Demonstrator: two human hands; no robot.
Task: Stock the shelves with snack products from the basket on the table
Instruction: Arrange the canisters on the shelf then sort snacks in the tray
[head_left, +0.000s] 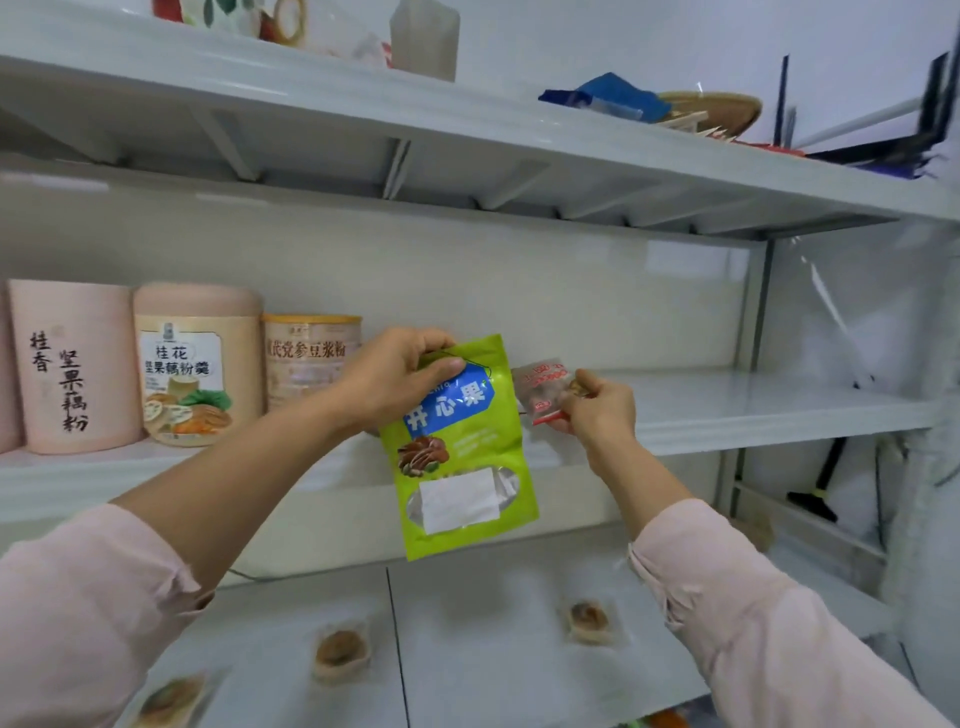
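**Head view: two snack items held at the middle shelf.** The left hand (400, 379) holds a green pistachio pouch (462, 457) by its top seam. The grip is a pinch, with the thumb in front and the fingers curled behind. The pouch hangs before the front edge of the middle shelf (753, 410) without resting on it, and its lower half is below that edge. Its long axis runs near vertical with a slight tilt. The top seam is up and the printed face and window turn toward the viewer.

The right hand (602, 410) pinches a small clear packet (543, 387) with a red strip, over the shelf's front edge and just beside the pouch's upper right side. Whether the two touch cannot be told. Three canisters (197, 364) stand toward the shelf's left end. Wrapped round snacks (340, 649) lie on the lower shelf (493, 597).

The step in hand appears to be placing the pouch. To do it well:
- Raise the pouch clear of the front edge.
- Carry it inward to the right of the canisters.
- Set its base flat with the label facing outward.
- Let go only once it stands or leans against the back wall.
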